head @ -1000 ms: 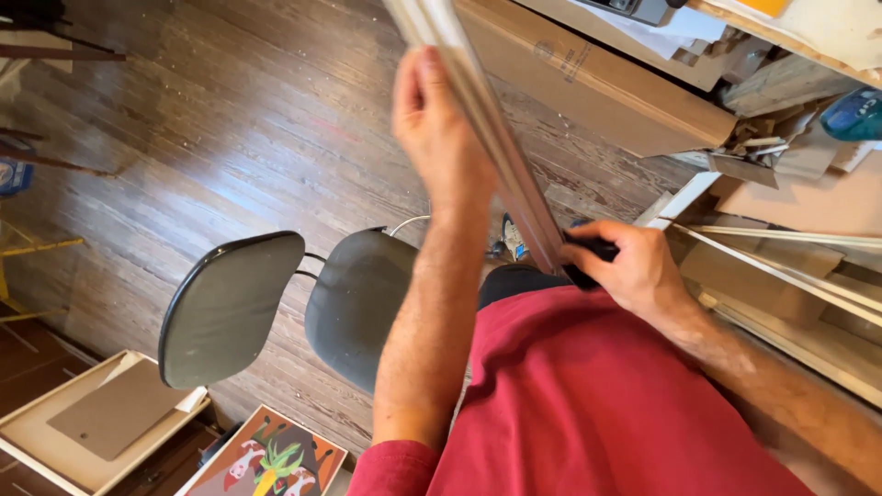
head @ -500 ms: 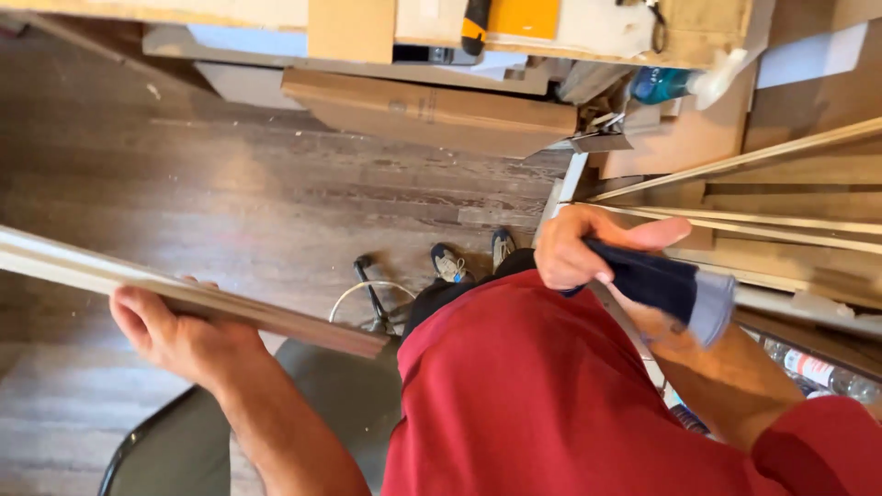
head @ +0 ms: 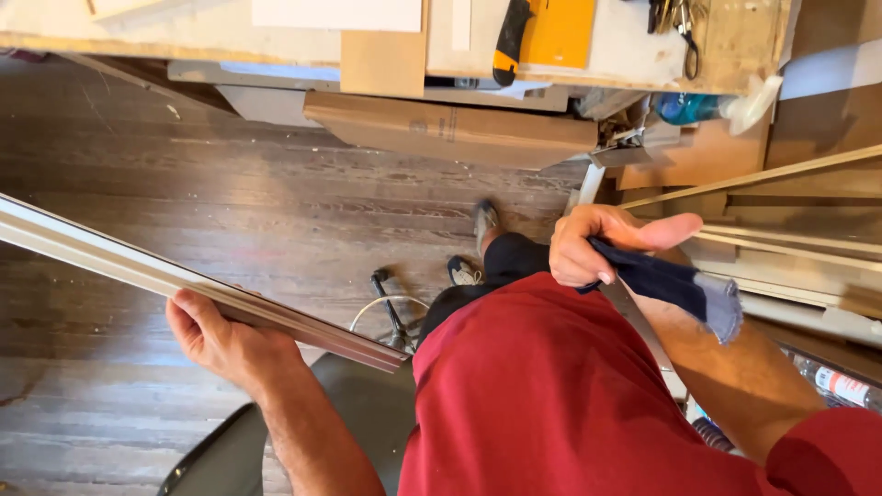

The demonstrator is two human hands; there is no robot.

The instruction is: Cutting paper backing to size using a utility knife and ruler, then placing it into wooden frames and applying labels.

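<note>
Pale moulding strip [head: 184,280], cut off left, gripped in left hand [head: 225,344]; right hand [head: 597,243] clutches blue cloth [head: 675,285]

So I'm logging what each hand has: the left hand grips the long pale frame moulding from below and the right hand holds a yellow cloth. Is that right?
Not quite: the cloth in the right hand is dark blue with a frayed paler end, not yellow. The rest stands: the left hand grips the long pale frame moulding from below. The head view shows both.
</note>
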